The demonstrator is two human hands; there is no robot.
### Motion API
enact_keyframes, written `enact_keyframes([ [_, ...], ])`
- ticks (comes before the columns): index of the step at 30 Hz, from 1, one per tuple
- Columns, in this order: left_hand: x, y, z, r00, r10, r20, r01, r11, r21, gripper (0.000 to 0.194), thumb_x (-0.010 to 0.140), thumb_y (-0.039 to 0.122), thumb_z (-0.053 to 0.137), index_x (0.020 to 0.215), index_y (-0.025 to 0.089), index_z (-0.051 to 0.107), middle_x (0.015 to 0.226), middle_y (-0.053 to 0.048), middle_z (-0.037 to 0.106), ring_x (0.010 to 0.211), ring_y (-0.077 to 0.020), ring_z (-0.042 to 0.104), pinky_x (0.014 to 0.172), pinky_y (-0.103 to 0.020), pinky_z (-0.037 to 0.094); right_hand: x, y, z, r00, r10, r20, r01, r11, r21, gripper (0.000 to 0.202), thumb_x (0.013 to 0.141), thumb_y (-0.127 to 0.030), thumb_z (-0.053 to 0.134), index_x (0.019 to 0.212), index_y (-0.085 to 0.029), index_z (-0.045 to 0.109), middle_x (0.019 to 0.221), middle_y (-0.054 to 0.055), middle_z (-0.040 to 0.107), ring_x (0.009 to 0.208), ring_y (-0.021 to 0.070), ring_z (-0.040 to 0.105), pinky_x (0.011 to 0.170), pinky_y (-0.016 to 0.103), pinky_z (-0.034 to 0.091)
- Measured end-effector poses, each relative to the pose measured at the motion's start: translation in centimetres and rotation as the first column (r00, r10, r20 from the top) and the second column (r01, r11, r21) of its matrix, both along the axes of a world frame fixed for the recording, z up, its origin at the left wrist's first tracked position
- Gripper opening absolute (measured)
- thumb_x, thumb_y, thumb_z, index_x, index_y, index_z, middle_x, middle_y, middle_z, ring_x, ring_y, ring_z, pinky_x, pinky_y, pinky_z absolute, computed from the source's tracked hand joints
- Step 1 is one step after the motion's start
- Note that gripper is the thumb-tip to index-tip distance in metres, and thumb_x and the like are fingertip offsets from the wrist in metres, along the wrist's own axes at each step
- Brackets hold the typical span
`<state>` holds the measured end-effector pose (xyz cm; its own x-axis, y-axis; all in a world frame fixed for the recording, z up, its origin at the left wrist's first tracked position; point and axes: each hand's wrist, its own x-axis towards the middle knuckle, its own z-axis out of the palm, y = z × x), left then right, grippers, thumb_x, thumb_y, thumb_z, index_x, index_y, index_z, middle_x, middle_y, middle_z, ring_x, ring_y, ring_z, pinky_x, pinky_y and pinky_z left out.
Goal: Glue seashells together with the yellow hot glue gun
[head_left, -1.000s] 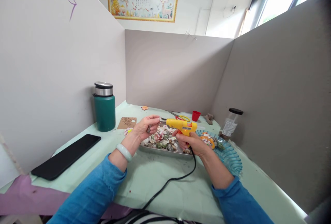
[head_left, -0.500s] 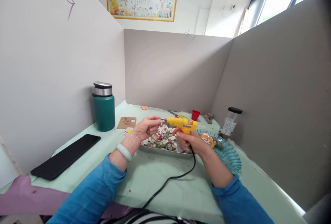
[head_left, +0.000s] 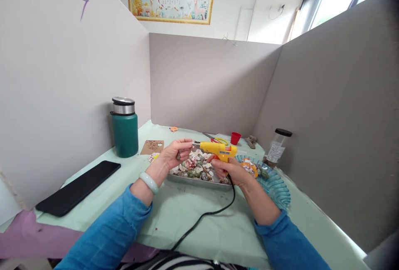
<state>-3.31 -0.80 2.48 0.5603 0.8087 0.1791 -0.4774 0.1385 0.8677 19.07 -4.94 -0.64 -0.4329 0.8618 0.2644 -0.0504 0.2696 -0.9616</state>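
My right hand (head_left: 229,169) is wrapped round the handle of a yellow glue gun (head_left: 215,148), its metal nozzle pointing left. A black cord (head_left: 202,219) runs from the handle down toward my lap. The fingers of my left hand (head_left: 176,153) are pinched together right at the nozzle tip; the small pale piece between them is too small to name for certain. Both hands are above a metal tray (head_left: 199,182) heaped with seashells (head_left: 195,170). On my left wrist sits a pale bangle (head_left: 149,183).
A green bottle (head_left: 124,135) and a black phone-like slab (head_left: 79,187) are at the left. To the right are a blue ribbed plate (head_left: 282,191) holding shell pieces and a clear jar (head_left: 277,147). Scissors (head_left: 220,140) and a red cup (head_left: 235,138) stand behind. Grey partitions (head_left: 212,83) enclose the table.
The glue gun has shifted very slightly left, and its nozzle now meets the fingertips of my left hand more closely. The view has tilted a little; nothing else has visibly moved.
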Motion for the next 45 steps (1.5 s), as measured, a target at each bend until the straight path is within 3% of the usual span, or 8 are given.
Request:
enact_keyframes([
  [8, 0.1, -0.4, 0.2, 0.999, -0.009, -0.034, 0.009, 1.0, -0.005, 0.02, 0.066, 0.014, 0.073, 0.076, 0.014, 0.056, 0.046, 0.009, 0.036, 0.036, -0.0028, 0.031, 0.036, -0.017, 0.018, -0.1, -0.1, 0.1, 1.0, -0.02, -0.018, 0.02, 1.0, 0.001, 0.03, 0.079, -0.042, 0.065, 0.092, -0.015, 0.06, 0.047, -0.009, 0.036, 0.041, 0.0065, 0.03, 0.043, 0.022, 0.027],
  [18, -0.1, 0.1, -0.2, 0.999, -0.033, 0.035, 0.034, 0.999, -0.019, 0.019, 0.07, 0.014, 0.072, 0.077, 0.015, 0.055, 0.046, 0.009, 0.036, 0.037, -0.0022, 0.031, 0.037, -0.017, 0.019, -0.1, -0.3, 0.3, 1.0, 0.018, 0.011, -0.018, 1.0, -0.021, 0.032, 0.078, -0.042, 0.065, 0.094, -0.015, 0.061, 0.048, -0.008, 0.037, 0.043, 0.0072, 0.032, 0.044, 0.023, 0.029],
  [25, 0.0, -0.4, 0.2, 0.999, -0.039, 0.001, 0.039, 0.999, -0.006, 0.02, 0.068, 0.014, 0.073, 0.08, 0.014, 0.058, 0.046, 0.009, 0.036, 0.036, -0.0017, 0.029, 0.037, -0.017, 0.018, -0.4, -0.9, 0.9, 0.996, -0.075, 0.052, 0.074, 0.997, 0.014, 0.027, 0.075, -0.042, 0.066, 0.084, -0.017, 0.061, 0.044, -0.008, 0.037, 0.042, 0.0079, 0.032, 0.044, 0.024, 0.027],
  [34, -0.1, -0.4, 0.2, 0.998, -0.055, -0.032, 0.056, 0.998, 0.03, 0.017, 0.068, 0.014, 0.072, 0.078, 0.013, 0.059, 0.046, 0.008, 0.036, 0.037, -0.0019, 0.03, 0.037, -0.017, 0.017, -0.4, -0.8, 1.0, 0.996, -0.082, 0.031, 0.082, 0.997, 0.007, 0.026, 0.076, -0.041, 0.066, 0.083, -0.016, 0.059, 0.044, -0.008, 0.037, 0.041, 0.0075, 0.033, 0.044, 0.023, 0.028],
  [45, -0.2, 0.1, 0.0, 0.999, -0.037, 0.034, 0.036, 0.999, 0.01, 0.02, 0.068, 0.015, 0.073, 0.079, 0.014, 0.057, 0.045, 0.009, 0.036, 0.036, -0.0018, 0.03, 0.037, -0.017, 0.018, 0.0, -0.4, 0.3, 1.0, -0.001, 0.019, 0.001, 1.0, -0.025, 0.034, 0.076, -0.044, 0.067, 0.093, -0.015, 0.061, 0.047, -0.008, 0.039, 0.043, 0.0074, 0.033, 0.044, 0.023, 0.028],
])
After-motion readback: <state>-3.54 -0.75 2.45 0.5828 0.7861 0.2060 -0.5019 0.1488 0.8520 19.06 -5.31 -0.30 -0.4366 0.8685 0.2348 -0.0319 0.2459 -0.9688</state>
